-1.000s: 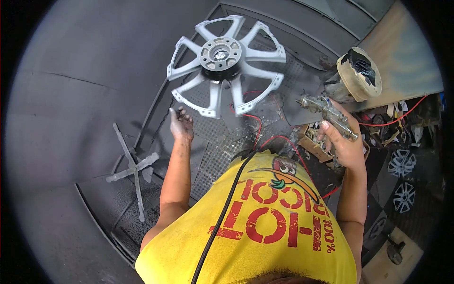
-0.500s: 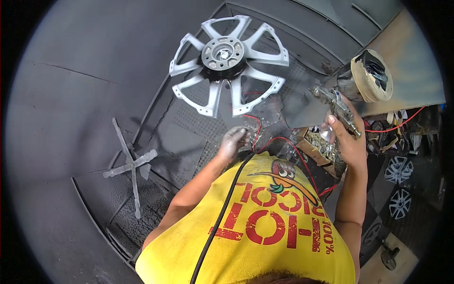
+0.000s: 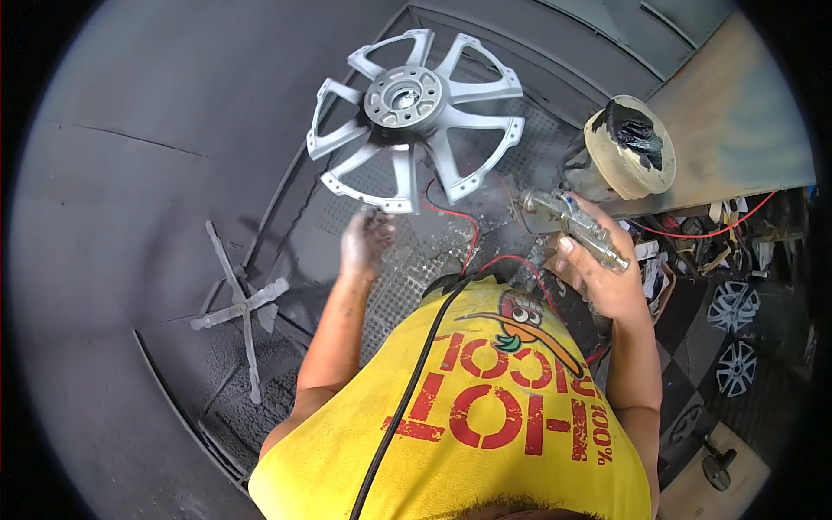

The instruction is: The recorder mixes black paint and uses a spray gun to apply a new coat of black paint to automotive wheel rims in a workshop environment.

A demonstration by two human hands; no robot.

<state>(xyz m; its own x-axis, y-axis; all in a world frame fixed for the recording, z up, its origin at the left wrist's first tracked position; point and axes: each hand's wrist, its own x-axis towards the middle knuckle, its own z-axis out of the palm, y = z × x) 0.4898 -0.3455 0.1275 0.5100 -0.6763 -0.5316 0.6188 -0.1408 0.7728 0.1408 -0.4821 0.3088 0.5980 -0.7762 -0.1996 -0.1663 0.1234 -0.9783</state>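
A silver alloy wheel face (image 3: 403, 95) with several forked spokes is held level at the top of the view; its support underneath is hidden. My left hand (image 3: 368, 243), smudged grey, is at the wheel's near left edge, fingertips at or just below a rim segment. Its fingers are partly bent and blurred, so contact or a grip cannot be made out. In my right hand (image 3: 611, 273) is a metal spray gun (image 3: 581, 227), its nozzle facing left, below and right of the wheel. Its beige paint cup (image 3: 628, 147), topped with black, rises above the gun.
A grey-coated cross-shaped stand (image 3: 245, 305) is at the left. A red hose (image 3: 473, 238) runs over the floor, and a black cord (image 3: 416, 386) crosses my yellow shirt. Two more wheels (image 3: 735, 368) lie at the right, near a fan (image 3: 716, 468). A board (image 3: 754, 139) stands behind the gun.
My left hand has moved left and forward to the wheel's edge. The wheel has turned, its spokes now at other angles. My right hand has brought the spray gun leftward, closer to the wheel.
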